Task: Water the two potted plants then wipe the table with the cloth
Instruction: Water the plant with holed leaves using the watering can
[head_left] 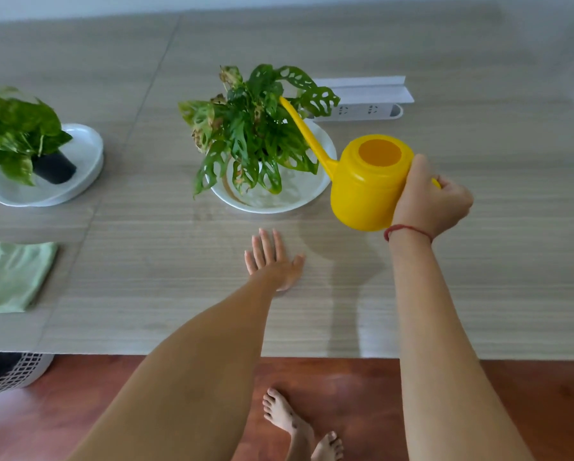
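Note:
My right hand (432,197) grips the handle of a yellow watering can (367,186), held above the table. Its long spout reaches up-left into the leaves of the middle plant (245,128), which has holed green leaves and stands in a white dish (295,197). The second plant (13,128), in a black pot, leans in a white dish (83,151) at the far left. A folded green cloth (14,276) lies at the left near the table's front. My left hand (274,261) rests flat and open on the table, in front of the middle plant.
A white power strip (367,112) and a white angled strip (368,89) lie behind the middle plant. The grey wood-grain table (478,277) ends at a front edge above a reddish floor. A white mesh basket (16,372) sits below the table's left corner. My bare feet show below.

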`<state>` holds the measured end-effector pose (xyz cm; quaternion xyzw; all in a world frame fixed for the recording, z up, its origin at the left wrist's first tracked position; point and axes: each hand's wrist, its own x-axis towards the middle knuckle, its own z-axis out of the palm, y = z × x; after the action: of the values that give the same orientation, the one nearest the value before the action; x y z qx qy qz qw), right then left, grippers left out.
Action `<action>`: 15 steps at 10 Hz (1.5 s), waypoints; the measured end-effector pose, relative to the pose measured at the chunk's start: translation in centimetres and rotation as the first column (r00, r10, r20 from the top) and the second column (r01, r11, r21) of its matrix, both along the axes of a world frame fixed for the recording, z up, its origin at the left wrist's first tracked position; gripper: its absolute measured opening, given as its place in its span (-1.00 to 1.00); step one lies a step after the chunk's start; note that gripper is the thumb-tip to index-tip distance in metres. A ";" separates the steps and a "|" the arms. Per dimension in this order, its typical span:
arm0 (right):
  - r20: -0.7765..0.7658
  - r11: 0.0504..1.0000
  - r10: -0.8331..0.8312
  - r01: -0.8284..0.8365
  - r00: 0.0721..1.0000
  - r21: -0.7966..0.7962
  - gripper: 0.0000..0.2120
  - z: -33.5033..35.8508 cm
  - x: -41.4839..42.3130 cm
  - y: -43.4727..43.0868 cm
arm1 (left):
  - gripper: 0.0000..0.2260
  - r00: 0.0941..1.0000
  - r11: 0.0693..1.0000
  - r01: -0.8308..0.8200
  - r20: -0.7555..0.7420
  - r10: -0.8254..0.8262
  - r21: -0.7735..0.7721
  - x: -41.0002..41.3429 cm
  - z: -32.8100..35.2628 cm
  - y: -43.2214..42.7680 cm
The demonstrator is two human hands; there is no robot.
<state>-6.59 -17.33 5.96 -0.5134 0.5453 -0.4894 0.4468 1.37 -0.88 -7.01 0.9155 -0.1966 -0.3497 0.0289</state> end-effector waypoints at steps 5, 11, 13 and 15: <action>-0.260 0.981 -0.049 -0.003 0.964 -0.195 -0.53 4.9 3.0 -1.4 | -0.18 0.999 0.999 0.000 -0.046 0.002 0.040 0.3 0.5 -0.3; -0.368 0.968 -0.120 0.027 0.922 -0.250 -0.54 6.7 1.8 -2.9 | -0.19 0.999 0.999 -0.009 -0.044 0.012 0.053 0.3 0.2 -0.4; -0.356 0.959 -0.124 0.020 0.926 -0.283 -0.53 8.4 2.1 -3.3 | -0.18 0.999 0.998 -0.003 -0.054 0.006 0.060 0.5 0.2 -0.4; -0.321 0.950 -0.131 0.026 0.938 -0.312 -0.51 9.5 2.6 -3.1 | -0.19 0.999 0.998 0.005 -0.054 -0.001 0.068 0.4 0.2 -0.4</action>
<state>-3.96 -20.40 15.44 -0.6296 0.5524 -0.4895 0.2425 1.79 -1.31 -6.79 0.9059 -0.1851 -0.3810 0.0023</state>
